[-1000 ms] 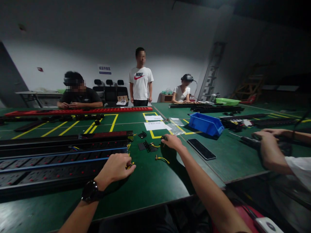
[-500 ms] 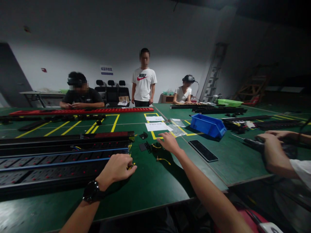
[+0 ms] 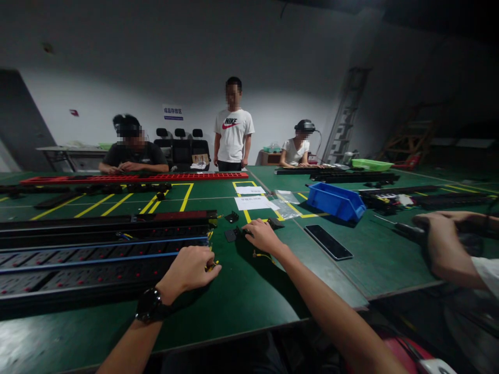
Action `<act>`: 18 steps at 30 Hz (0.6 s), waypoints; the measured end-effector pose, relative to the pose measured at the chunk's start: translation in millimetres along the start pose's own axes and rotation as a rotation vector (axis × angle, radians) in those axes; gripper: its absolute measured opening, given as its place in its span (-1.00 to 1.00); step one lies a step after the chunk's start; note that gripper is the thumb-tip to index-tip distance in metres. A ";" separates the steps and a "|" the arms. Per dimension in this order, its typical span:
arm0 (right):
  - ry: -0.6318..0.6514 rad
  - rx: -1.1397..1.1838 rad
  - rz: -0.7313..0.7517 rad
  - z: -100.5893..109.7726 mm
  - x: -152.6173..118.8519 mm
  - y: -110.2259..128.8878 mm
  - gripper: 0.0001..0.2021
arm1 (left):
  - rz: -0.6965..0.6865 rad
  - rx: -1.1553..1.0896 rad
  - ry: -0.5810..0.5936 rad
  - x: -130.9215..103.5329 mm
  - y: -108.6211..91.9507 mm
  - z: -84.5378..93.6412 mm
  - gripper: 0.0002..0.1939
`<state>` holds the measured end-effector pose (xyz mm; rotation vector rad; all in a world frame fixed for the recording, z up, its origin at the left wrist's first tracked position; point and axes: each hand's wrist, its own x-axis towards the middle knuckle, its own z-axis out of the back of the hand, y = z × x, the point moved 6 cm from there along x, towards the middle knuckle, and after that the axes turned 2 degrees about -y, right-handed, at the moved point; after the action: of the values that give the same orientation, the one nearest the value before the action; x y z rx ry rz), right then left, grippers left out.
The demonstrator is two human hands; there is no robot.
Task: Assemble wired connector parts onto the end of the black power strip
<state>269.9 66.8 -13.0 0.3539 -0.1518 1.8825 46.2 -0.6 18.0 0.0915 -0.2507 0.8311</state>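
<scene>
My left hand (image 3: 192, 266), with a black watch on the wrist, is closed on a short yellow wire (image 3: 212, 266) beside the ends of the long black socket strips (image 3: 117, 262). Red dots run along these strips, and blue edges lie between them. My right hand (image 3: 262, 236) reaches down over small black parts, its fingers apart and slightly bent; the fingertips partly hide what they touch. A flat black bracket (image 3: 231, 235) lies just left of those fingers, and a perforated black piece (image 3: 232, 217) sits farther back. Under the right hand lies another yellow wire (image 3: 265, 255).
A phone (image 3: 328, 242) and a blue bin (image 3: 336, 201) stand to the right, near white papers (image 3: 255, 202) and a plastic bag (image 3: 286, 208). At far right, a co-worker's hands (image 3: 440, 228) hold a power screwdriver (image 3: 407, 232). A red rail (image 3: 132, 178) crosses the back.
My right hand has come down and slightly left onto the small black parts. My left hand stays in place with its yellow wire. The view has shifted slightly.
</scene>
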 end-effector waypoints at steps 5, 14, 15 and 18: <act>-0.049 -0.064 -0.102 5.0 -0.3 -11.9 -0.64 | 0.003 -0.006 0.002 0.3 1.3 -1.8 -0.63; 0.002 0.059 0.316 -21.2 4.8 48.7 -0.47 | 0.001 0.018 0.008 0.8 0.9 -1.5 -0.64; 0.020 0.047 0.314 -24.6 6.2 48.2 -0.46 | 0.001 0.019 0.010 0.9 0.9 -1.3 -0.64; 0.043 -0.002 0.249 -30.0 11.0 34.1 -0.47 | -0.001 0.019 0.010 0.9 0.7 -1.2 -0.63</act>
<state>229.6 73.6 -35.5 0.3034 -0.1752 2.1337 46.4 0.6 17.1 0.1053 -0.2332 0.8328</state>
